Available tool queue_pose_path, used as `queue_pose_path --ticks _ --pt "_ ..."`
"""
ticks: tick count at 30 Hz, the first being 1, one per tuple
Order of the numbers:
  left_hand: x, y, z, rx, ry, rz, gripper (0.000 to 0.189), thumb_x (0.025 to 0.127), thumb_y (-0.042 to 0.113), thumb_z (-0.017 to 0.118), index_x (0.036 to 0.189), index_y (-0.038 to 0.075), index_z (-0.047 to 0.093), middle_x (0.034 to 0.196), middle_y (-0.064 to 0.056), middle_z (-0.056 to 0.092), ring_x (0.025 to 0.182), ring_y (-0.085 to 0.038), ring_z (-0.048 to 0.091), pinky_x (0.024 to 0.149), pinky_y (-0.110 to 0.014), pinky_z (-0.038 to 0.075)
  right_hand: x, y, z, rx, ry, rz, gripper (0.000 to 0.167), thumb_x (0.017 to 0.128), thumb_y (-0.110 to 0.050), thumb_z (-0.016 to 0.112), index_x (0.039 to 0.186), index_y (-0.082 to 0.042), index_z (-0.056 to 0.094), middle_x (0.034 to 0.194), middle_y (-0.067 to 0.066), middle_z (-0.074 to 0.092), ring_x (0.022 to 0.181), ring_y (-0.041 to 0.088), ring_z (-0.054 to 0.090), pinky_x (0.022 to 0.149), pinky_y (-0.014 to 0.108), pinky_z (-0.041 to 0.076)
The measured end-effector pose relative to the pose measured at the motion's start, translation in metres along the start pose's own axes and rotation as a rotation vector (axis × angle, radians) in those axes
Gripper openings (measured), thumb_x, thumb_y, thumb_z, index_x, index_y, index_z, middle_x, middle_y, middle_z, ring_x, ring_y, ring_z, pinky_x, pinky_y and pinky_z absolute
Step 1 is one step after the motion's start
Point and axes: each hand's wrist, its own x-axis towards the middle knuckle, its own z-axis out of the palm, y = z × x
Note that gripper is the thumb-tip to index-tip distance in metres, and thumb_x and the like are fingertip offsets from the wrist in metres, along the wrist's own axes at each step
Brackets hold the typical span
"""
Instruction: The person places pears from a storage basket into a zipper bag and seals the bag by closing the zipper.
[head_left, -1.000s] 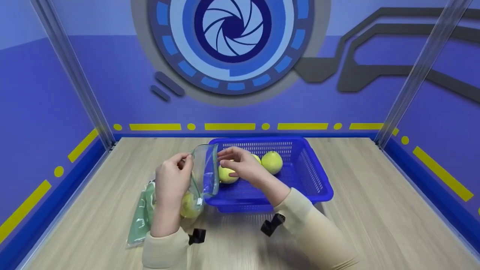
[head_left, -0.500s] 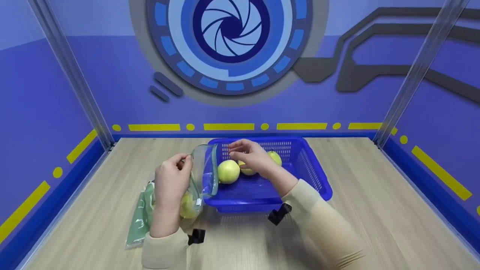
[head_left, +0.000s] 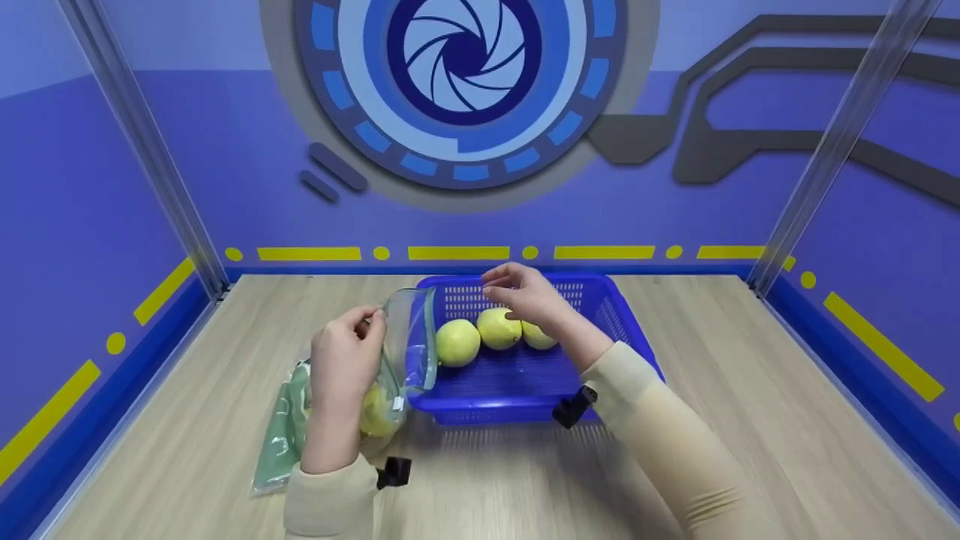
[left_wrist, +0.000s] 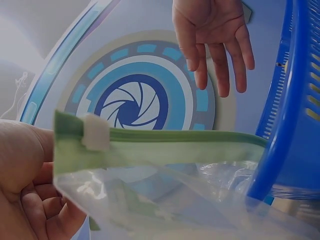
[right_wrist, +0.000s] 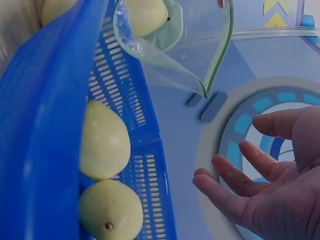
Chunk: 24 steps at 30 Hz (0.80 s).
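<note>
Right hand [head_left: 529,296] has drifted up and to the right since the earlier frames, away from the mouth of the zip bag [head_left: 411,330]; left hand [head_left: 345,356] basically hasn't budged. Biggest to smallest: blue wall [head_left: 225,150] across the top of the frame, pale wood table [head_left: 750,420] below. Blue basket [head_left: 517,403] is around the middle, with three yellow-green fruits [head_left: 458,343] in a row inside. Bag's just left of centre, mouth gaping toward the basket, at least one bagged fruit [head_left: 379,412] low in it. Tiniest bit is the white zip slider [head_left: 398,403].

Grip-wise, left thumb and fingers are together, pinched on the bag's edge. Right fingers are apart with nothing in them, clear of the fruit in both wrist views.

What could go wrong, imo: only one hand holds that floppy mouth, so it could sag shut, and a fruit going in could catch the rim and roll off across the table. If the pinch slips, the whole bag probably slumps.

Brands or labels? Can't read any; just green print on the bag and a shutter-like design on the wall.
</note>
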Motion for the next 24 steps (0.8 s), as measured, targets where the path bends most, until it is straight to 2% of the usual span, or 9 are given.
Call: queue_pose_path --ticks 8,19,24 --pt "0.000 0.000 0.000 0.006 -0.003 0.005 0.024 0.099 0.019 0.063 0.105 0.002 0.079 0.074 -0.008 0.065 0.064 -0.020 0.053 0.063 -0.031 0.042 0.008 0.003 -0.020 -0.195 -0.003 -0.019 0.036 0.101 -0.023 0.063 0.134 -0.008 0.061 0.139 0.017 0.063 0.126 0.034 0.062 0.092 0.044 0.056" --pt "0.000 0.001 0.000 -0.002 -0.014 -0.013 0.024 0.099 0.019 0.063 0.107 0.002 0.079 0.075 -0.009 0.065 0.064 -0.020 0.053 0.061 -0.030 0.041 0.022 0.008 -0.040 -0.369 -0.017 -0.009 0.041 0.099 -0.022 0.065 0.134 -0.001 0.061 0.135 0.022 0.064 0.126 0.039 0.061 0.107 0.052 0.049" --pt "0.000 0.002 -0.001 -0.001 -0.019 -0.015 0.024 0.099 0.018 0.063 0.109 0.003 0.079 0.076 -0.009 0.066 0.063 -0.019 0.053 0.060 -0.029 0.041 0.027 0.007 -0.046 -0.472 -0.046 -0.024 0.043 0.099 -0.020 0.066 0.135 0.002 0.059 0.135 0.025 0.063 0.127 0.040 0.061 0.108 0.052 0.049"
